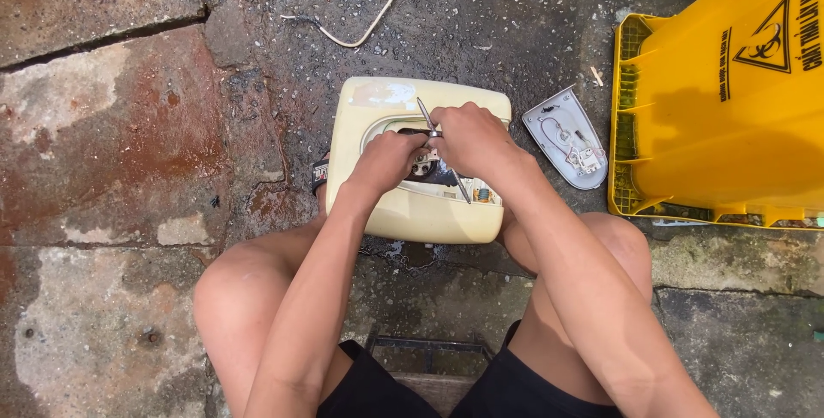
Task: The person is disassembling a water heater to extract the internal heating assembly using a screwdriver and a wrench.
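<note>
Surface: outdoor ground (129, 126), wet, cracked concrete with reddish and pale patches, darker gravelly strip toward the top. No worktop; everything sits on the ground.

Landmark: cream plastic appliance housing (412, 212), rounded-rectangular, lying flat between the person's knees. Its face has an open cavity; wiring, a small coil part and metal fittings show inside.

Left hand (386, 160): over the cavity, fingers curled down into it; grip pressed together on something inside, object hidden by the fingers.

Right hand (468, 139): just right of the left hand, above the cavity, grip pinched around a thin metal tool (427, 115) whose end sticks up toward the housing's far edge.

Right of the housing, near but apart: a grey detached cover panel (568, 136), inner side up, small switch parts fixed in it.

Further right: yellow plastic bin (721, 126) lying on its side; contents not visible.

Beyond the housing: loose pale cord (369, 32) on the ground.
</note>
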